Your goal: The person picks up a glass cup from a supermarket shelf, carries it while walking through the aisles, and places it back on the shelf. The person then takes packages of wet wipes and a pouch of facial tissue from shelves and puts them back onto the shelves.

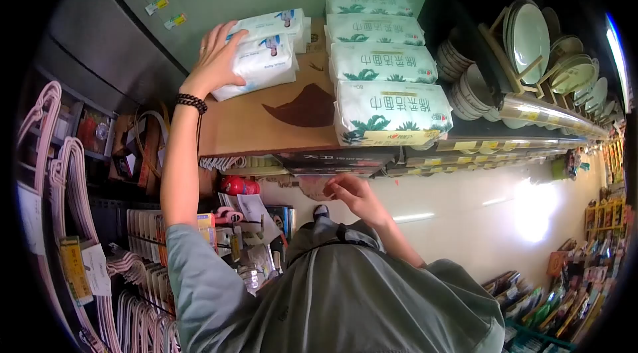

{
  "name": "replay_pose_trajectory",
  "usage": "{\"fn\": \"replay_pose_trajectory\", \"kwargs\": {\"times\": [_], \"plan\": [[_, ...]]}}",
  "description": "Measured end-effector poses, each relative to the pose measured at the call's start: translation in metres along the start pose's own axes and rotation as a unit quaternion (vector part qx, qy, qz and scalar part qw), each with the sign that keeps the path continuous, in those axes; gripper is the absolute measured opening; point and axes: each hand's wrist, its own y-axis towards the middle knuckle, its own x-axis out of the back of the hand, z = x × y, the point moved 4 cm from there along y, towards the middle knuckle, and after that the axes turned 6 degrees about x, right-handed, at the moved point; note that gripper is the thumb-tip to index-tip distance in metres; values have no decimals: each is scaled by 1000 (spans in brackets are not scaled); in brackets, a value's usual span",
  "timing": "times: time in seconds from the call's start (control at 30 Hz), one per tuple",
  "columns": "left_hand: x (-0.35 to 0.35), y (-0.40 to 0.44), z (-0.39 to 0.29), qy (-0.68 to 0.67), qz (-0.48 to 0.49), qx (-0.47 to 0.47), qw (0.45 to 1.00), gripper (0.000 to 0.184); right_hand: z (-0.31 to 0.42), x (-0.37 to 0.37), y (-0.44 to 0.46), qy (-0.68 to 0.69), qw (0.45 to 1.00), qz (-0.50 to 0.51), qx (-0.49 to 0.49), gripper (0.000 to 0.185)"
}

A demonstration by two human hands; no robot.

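Observation:
My left hand (pixel 218 54) grips the left end of a white soft pack of tissues (pixel 262 64), its thumb along the near side and its fingers over the far side. A second white tissue pack (pixel 279 21) lies right behind it, close to my fingertips. Both are on top of a brown cardboard box (pixel 239 127). To their right stands a row of several green-and-white packs of face tissues (pixel 392 110). Low in front of my body, my right hand (pixel 355 199) hangs with loosely bent fingers and nothing visible in it.
Plates (pixel 530 41) and bowls (pixel 472 90) fill the shelf on the right. Clothes hangers (pixel 73 200) hang on the left, close to my left arm. A red round object (pixel 239 185) sits below the box. Pale floor (pixel 452 213) stretches to the right.

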Motion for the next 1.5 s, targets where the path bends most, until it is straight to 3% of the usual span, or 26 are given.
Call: {"fn": "replay_pose_trajectory", "kwargs": {"times": [0.03, 0.07, 0.17, 0.37, 0.57, 0.7, 0.9, 1.13, 1.27, 1.37, 1.47, 1.5], "plan": [[1, 1, -1, 25, -63, -17, 998, 117, -2, 3, 0, 5, 1000, -2, 0, 17], [-4, 4, 3, 35, -22, 43, 998, 127, -5, 6, 0, 9, 1000, -4, -1, 17], [-25, 19, 20, -88, 101, 103, 986, 124, -5, 13, 2, 20, 1000, -12, -4, 17], [-33, 46, 9, -111, 12, 21, 994, 106, -11, 22, 4, -14, 999, -29, -4, 16], [-49, 101, -25, 7, -89, 0, 996, 99, -10, 27, 1, -15, 998, -65, 0, 16], [-55, 94, -30, 41, -158, -132, 978, 90, -13, 35, -4, -9, 995, -101, 6, 16], [-61, 92, -48, -57, -136, -116, 982, 91, -12, 28, -2, -12, 993, -117, -1, 18], [-68, 101, -45, -42, -189, -159, 968, 88, -25, 14, -20, -36, 990, -127, -48, 17], [-64, 100, -48, -30, -172, -159, 972, 87, -27, 11, -38, -13, 986, -157, -59, 18], [-48, 86, -63, 41, -151, -105, 982, 71, -25, 12, -50, -25, 989, -145, -26, 20], [-12, 72, -102, 26, -210, -133, 968, 48, -21, 14, -74, -3, 990, -144, 3, 21], [1, 68, -117, -53, -202, -134, 969, 43, -17, 16, -85, 12, 989, -146, 10, 21]]}}
